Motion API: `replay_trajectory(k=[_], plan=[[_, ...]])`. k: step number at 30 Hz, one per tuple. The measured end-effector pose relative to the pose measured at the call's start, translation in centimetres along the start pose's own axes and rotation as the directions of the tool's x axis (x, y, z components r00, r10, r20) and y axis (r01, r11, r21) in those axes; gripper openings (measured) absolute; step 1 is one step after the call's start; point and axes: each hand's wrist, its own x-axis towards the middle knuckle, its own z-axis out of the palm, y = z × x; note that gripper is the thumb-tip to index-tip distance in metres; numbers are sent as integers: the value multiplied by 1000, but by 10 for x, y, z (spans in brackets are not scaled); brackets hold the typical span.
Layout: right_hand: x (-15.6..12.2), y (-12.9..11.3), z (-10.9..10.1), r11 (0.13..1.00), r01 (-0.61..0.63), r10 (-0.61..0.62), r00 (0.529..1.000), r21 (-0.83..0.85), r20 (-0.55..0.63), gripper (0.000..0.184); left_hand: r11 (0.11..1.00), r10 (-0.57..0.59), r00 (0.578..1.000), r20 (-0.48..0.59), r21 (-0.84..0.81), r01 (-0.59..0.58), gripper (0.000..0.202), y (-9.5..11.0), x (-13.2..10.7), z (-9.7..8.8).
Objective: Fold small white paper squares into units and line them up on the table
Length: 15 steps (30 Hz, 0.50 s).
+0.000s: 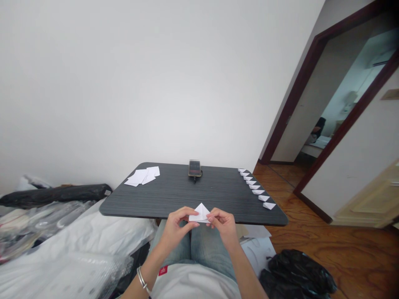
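A folded white paper triangle [200, 214] is held between my left hand [176, 226] and my right hand [222, 224], just in front of the near edge of a dark grey wood-grain table [193, 199]. Both hands pinch its lower corners. Along the table's right side runs a row of several small folded paper triangles [254, 187]. A loose stack of white paper squares [142, 176] lies at the far left. A metal bangle [142, 278] circles my left wrist.
A phone [195, 168] stands on a small holder at the table's far edge. Black plastic bags [296, 272] lie on the wooden floor at lower right. Bubble wrap and white plastic [71, 245] are heaped at left. A doorway [324, 95] opens at right.
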Motion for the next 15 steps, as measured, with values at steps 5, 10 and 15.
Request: replay_trajectory(k=[5,10,15], plan=[[0,0,2,1000,28,-28,999,5,35,15,996,22,1000,-20,82,-20,13,3,0,-1],[1,1,1,995,74,-70,995,-68,68,12,996,19,1000,0,82,-19,15,2,1,-1],[1,1,1,978,146,-142,989,-148,38,6,991,42,998,52,121,-48,15,2,1,-1]])
